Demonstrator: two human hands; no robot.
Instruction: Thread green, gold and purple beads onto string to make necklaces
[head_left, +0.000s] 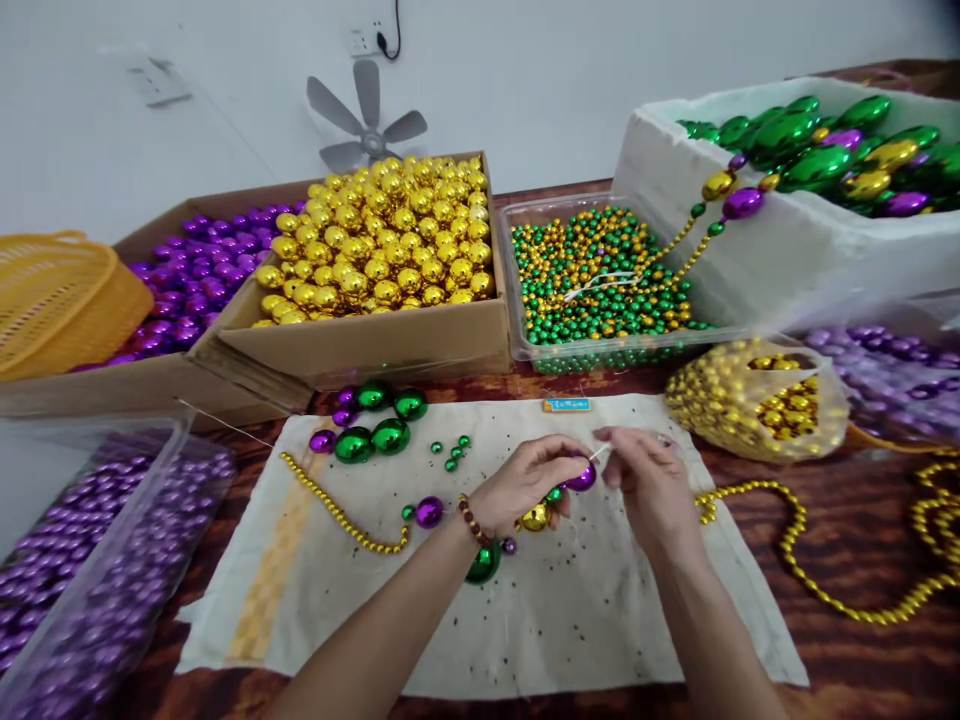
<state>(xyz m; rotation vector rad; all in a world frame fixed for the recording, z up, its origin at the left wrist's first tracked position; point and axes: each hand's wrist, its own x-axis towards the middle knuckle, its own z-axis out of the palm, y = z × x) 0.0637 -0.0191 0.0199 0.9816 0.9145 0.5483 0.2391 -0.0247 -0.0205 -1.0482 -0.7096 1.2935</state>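
Note:
My left hand (534, 480), with a dark beaded bracelet (472, 520) at its wrist, is closed on a purple bead (580, 476). Just below the fingers hang a small green bead and a gold bead (535, 517) on the same strand. My right hand (646, 480) pinches a thin white string (600, 452) that runs from the purple bead. Leftward the strand shows a large green bead (482, 563), another purple bead (430, 512) and a run of small gold beads (341, 512). Loose green beads (390, 436) lie on the white cloth (360, 620).
Cardboard boxes of gold balls (390, 240) and purple balls (214, 265) stand behind the cloth. A clear tub (517, 345) holds small green and gold beads. To the right are a foam box (675, 230) and a bag of gold beads (750, 400). A yellow basket (60, 300) sits left.

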